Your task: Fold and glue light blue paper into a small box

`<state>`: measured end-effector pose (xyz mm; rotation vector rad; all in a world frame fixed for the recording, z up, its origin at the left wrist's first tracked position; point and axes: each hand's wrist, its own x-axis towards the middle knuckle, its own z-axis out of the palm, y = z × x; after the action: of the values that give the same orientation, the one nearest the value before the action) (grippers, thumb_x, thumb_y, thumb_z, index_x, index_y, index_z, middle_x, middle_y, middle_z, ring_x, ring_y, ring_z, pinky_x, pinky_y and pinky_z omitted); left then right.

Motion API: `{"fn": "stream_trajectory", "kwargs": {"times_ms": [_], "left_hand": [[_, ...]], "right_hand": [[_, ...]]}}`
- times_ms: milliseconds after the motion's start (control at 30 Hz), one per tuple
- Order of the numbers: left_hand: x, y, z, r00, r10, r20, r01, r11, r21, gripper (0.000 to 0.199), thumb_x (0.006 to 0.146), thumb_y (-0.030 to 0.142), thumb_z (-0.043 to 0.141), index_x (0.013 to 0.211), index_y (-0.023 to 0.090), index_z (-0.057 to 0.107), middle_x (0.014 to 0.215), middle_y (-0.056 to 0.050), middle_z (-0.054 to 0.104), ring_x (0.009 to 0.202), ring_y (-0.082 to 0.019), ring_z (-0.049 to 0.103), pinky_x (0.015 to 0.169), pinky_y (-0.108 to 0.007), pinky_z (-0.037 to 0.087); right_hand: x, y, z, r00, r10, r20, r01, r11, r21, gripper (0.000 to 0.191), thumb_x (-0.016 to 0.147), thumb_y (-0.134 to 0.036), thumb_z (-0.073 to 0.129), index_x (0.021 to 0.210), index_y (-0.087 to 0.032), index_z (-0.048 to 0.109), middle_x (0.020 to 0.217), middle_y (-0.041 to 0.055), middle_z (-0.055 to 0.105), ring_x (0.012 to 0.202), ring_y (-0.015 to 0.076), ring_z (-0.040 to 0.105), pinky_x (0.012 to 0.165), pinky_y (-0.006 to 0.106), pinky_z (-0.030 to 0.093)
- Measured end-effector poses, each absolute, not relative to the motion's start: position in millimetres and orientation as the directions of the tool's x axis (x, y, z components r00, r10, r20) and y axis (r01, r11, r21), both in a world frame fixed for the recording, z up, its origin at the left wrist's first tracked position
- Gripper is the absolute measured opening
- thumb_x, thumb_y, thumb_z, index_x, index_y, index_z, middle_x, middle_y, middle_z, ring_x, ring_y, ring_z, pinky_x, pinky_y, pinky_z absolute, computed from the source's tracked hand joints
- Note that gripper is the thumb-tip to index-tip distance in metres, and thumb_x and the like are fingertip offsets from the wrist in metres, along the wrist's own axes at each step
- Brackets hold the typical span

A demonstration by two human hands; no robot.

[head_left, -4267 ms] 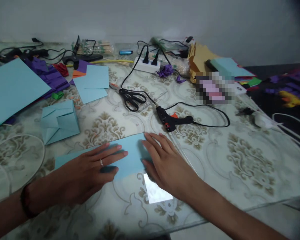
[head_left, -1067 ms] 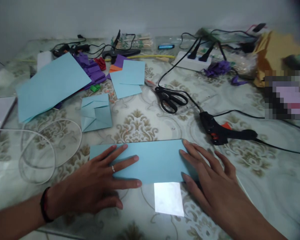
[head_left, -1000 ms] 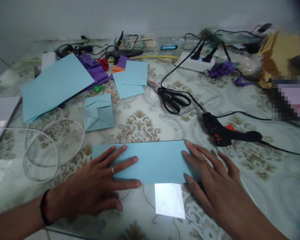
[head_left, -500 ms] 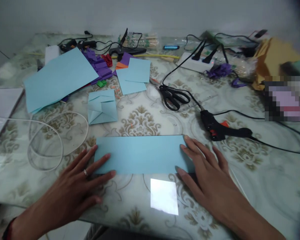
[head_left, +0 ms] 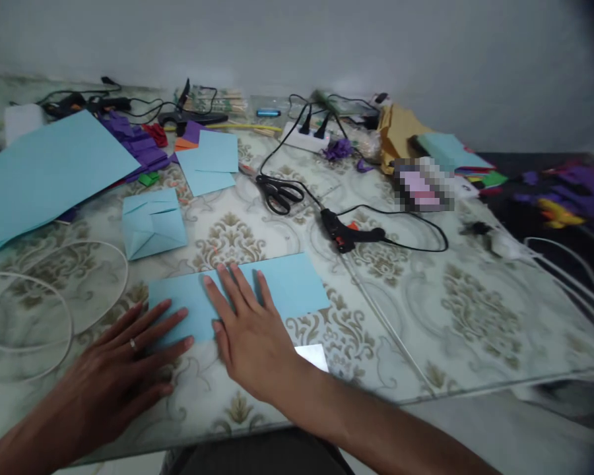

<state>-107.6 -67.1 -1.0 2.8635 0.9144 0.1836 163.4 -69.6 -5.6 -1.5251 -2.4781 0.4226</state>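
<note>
- Blue paper strip: flat on patterned table, nearer the person than folded blue paper and glue gun.
- Left hand: fingers spread over strip's left end, gripping nothing.
- Right hand: fingers splayed across strip's middle, palm down, gripping nothing.
- Handling, judged: very light, thin, bendy but crisp; creases easily, likely slides on the shiny tabletop. Single or doubled layer: can't tell.
- Hold: flat fingertips to steady; pinch the uncovered right end to lift.

Right fingers now midway along blue paper
</note>
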Motion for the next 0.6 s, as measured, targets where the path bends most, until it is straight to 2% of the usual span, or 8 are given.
{"fn": "stream_trajectory", "kwargs": {"times_ms": [67,200,300,367,433,500,600], "left_hand": [[-113,-64,-3,0.833,0.545,0.100,0.533,-0.837,0.124,0.057,0.096,0.039,0.066,0.152,0.038,0.057,0.169,0.001,0.043,0.155,-0.031,0.044,0.131,-0.050,0.027],[-131,-62,-10,0.792,0.601,0.108,0.587,-0.798,0.137,0.056,0.096,0.033,0.061,0.151,0.044,0.057,0.170,0.007,0.040,0.159,-0.026,0.036,0.133,-0.047,0.021],[-143,-62,-15,0.809,0.571,0.139,0.559,-0.821,0.116,0.059,0.096,0.027,0.060,0.153,0.042,0.056,0.174,0.006,0.033,0.162,-0.023,0.029,0.134,-0.043,0.016],[-149,-62,-18,0.796,0.587,0.147,0.574,-0.810,0.120,0.060,0.095,0.026,0.059,0.153,0.043,0.056,0.173,0.006,0.035,0.161,-0.026,0.033,0.133,-0.046,0.022],[-154,-63,-19,0.768,0.621,0.154,0.603,-0.783,0.153,0.060,0.095,0.024,0.059,0.150,0.047,0.058,0.170,0.008,0.039,0.157,-0.028,0.040,0.129,-0.049,0.033],[-156,-64,-19,0.742,0.650,0.163,0.622,-0.758,0.194,0.058,0.095,0.022,0.058,0.146,0.050,0.061,0.169,0.012,0.041,0.154,-0.028,0.045,0.124,-0.048,0.043],[-149,-62,-13,0.712,0.678,0.185,0.633,-0.733,0.251,0.051,0.095,0.019,0.061,0.133,0.051,0.070,0.166,0.015,0.046,0.153,-0.025,0.045,0.121,-0.043,0.047]], "right_hand": [[181,-72,-10,-0.396,0.918,-0.002,0.871,0.375,-0.318,0.063,0.109,-0.029,0.036,0.169,-0.014,0.025,0.177,0.0146,0.018,0.165,0.0337,0.012,0.131,0.067,0.017],[224,-82,-20,-0.250,0.968,0.012,0.943,0.247,-0.223,0.063,0.109,-0.025,0.032,0.170,-0.015,0.020,0.178,0.0129,0.017,0.165,0.0327,0.012,0.130,0.068,0.017],[249,-90,-27,-0.186,0.981,0.062,0.962,0.195,-0.192,0.066,0.110,-0.025,0.030,0.172,-0.018,0.008,0.178,0.0132,0.017,0.165,0.0315,0.011,0.130,0.066,0.019],[264,-93,-30,-0.155,0.984,0.092,0.967,0.170,-0.188,0.071,0.110,-0.024,0.031,0.172,-0.023,-0.004,0.178,0.0129,0.017,0.165,0.0316,0.012,0.130,0.067,0.022],[279,-95,-32,-0.113,0.987,0.115,0.972,0.134,-0.193,0.074,0.109,-0.022,0.030,0.171,-0.027,-0.010,0.178,0.0125,0.018,0.165,0.0323,0.014,0.129,0.068,0.023],[295,-96,-32,-0.072,0.989,0.127,0.969,0.100,-0.226,0.075,0.109,-0.020,0.031,0.171,-0.030,-0.010,0.178,0.0118,0.018,0.164,0.0330,0.016,0.128,0.069,0.025],[312,-94,-28,-0.092,0.984,0.155,0.935,0.139,-0.327,0.074,0.110,-0.023,0.034,0.172,-0.031,-0.006,0.179,0.0112,0.017,0.165,0.0320,0.015,0.128,0.068,0.026]]}}
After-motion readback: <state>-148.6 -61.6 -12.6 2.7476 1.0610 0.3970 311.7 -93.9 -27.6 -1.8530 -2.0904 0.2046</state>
